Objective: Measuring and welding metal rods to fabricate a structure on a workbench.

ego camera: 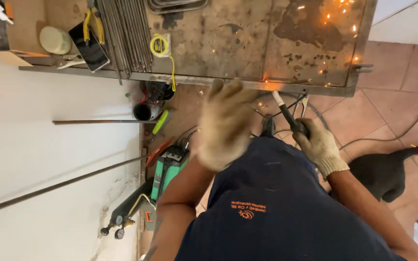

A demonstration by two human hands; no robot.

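My right hand (319,145), in a tan work glove, grips a black welding electrode holder (296,124). Its white rod (279,99) points up at the front edge of the rusty metal workbench (228,43). Orange sparks (332,19) scatter over the bench's right side and glow at the edge near the rod tip. My left hand (224,123), also gloved, is raised and blurred in front of the camera with fingers spread, holding nothing. My dark blue shirt fills the lower middle.
On the bench lie a bundle of steel rods (126,34), a yellow tape measure (159,46), a phone (89,47), yellow-handled pliers (94,21) and a pale round lid (54,40). A green welding machine (169,166), a gas cylinder (124,212) and cables (388,137) sit on the tiled floor.
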